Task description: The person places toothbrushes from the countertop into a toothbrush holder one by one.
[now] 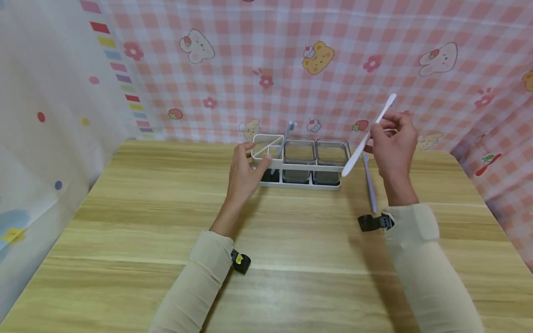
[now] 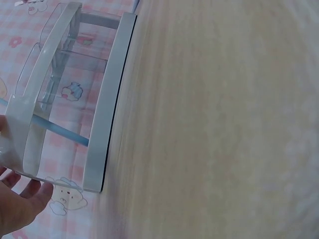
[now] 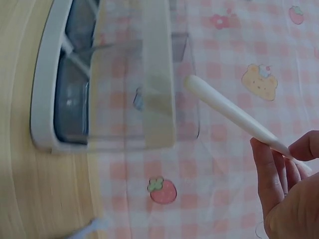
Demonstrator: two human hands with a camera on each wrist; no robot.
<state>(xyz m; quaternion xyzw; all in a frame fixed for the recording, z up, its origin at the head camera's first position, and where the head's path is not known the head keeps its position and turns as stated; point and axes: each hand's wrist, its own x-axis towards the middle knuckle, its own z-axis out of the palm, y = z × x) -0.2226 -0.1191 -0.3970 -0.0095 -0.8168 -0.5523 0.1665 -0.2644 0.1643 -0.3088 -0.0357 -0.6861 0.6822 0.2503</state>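
My left hand (image 1: 243, 179) grips the left end of a white toothbrush holder (image 1: 300, 167), thumb at the front and fingers round the side. In the left wrist view, its fingertips reach the holder's end. A blue toothbrush (image 2: 62, 131) leans in the holder's left section, bristles up. My right hand (image 1: 396, 144) pinches a white toothbrush (image 3: 229, 109) near its head, above the table at the holder's right end. The brush tilts, its handle end pointing down toward the holder. On the table beneath that hand lies a purple toothbrush (image 1: 369, 185).
Two clear cups sit in the holder, the middle cup (image 1: 300, 152) and the right cup (image 1: 331, 152). The holder stands at the back of the wooden table (image 1: 291, 259), close to a pink checked cloth (image 1: 258, 41). A white cloth (image 1: 50, 138) hangs at the left.
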